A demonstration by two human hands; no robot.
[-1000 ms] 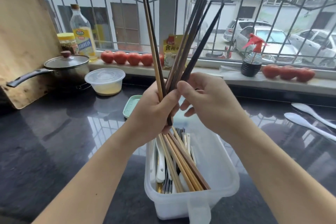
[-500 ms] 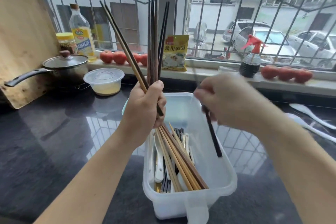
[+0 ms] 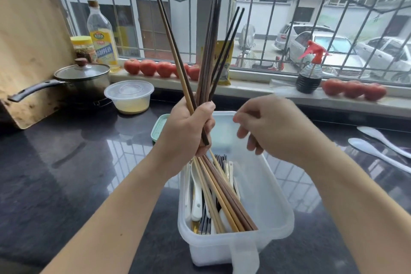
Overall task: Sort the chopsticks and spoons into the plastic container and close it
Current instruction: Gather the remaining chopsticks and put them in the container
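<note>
At the centre of the frame the left hand [image 3: 186, 131] grips a fanned bundle of long dark and brown wooden chopsticks [image 3: 208, 55], their tips pointing up toward the window bars. Just to its right the right hand [image 3: 273, 127] hovers with loosely curled fingers, holding nothing. Directly below both hands sits the translucent white rectangular plastic container [image 3: 266, 202], with tan chopsticks [image 3: 224, 198] and white spoons [image 3: 196, 196] lying along its left side. A pale green lid [image 3: 158, 128] peeks out behind the left hand. Two white plastic spoons [image 3: 378, 147] lie on the black counter [image 3: 55, 173] at right.
</note>
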